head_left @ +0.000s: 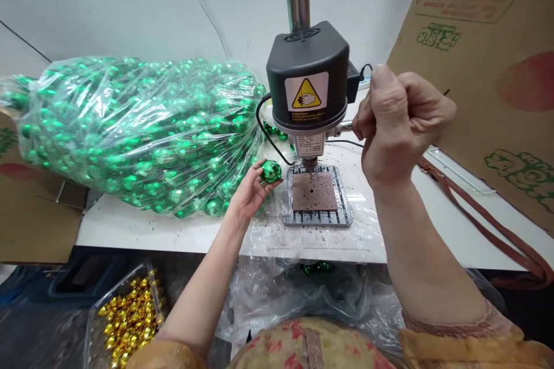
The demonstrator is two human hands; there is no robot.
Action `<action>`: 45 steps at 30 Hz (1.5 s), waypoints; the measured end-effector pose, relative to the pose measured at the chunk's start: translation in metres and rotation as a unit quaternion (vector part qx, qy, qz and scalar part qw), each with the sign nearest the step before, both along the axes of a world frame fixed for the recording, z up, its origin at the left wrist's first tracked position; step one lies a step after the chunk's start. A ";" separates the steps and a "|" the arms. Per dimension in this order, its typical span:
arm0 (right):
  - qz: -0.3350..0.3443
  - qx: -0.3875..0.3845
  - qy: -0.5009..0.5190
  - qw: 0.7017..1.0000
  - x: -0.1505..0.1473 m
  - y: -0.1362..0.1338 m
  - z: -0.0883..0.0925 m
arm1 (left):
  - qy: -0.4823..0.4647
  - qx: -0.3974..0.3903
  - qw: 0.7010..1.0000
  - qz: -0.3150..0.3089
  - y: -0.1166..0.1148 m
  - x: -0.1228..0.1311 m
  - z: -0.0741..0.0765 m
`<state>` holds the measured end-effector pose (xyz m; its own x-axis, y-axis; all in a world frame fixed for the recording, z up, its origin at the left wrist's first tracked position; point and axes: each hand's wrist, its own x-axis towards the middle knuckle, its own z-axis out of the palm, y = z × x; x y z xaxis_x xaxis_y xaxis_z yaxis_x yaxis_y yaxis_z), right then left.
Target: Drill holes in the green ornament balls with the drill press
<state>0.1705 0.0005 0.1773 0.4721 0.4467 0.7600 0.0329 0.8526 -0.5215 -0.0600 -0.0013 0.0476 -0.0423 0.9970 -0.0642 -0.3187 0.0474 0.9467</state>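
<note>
A shiny green faceted ball (271, 171) is held in the fingers of my left hand (251, 189), just left of the drill press base. My right hand (396, 121) is closed in a fist around the feed handle (346, 126) of a small bench drill press (308, 78). Below the drill chuck (310, 164), a square brown plate (314, 191) with a dark hole lies on the slotted metal base (318, 220). Dark shavings are scattered over the plate and base.
A large clear bag of green balls (147, 132) lies on the white table (151, 226) at left. Cardboard boxes (489, 69) stand at both sides. A brown strap (485, 216) hangs at right. Below the table edge, a clear bin (90, 328) holds gold balls (130, 317).
</note>
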 end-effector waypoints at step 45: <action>0.009 0.040 0.014 0.999 0.000 -0.004 -0.012 | 0.302 0.186 0.932 -0.075 -0.012 0.074 -0.050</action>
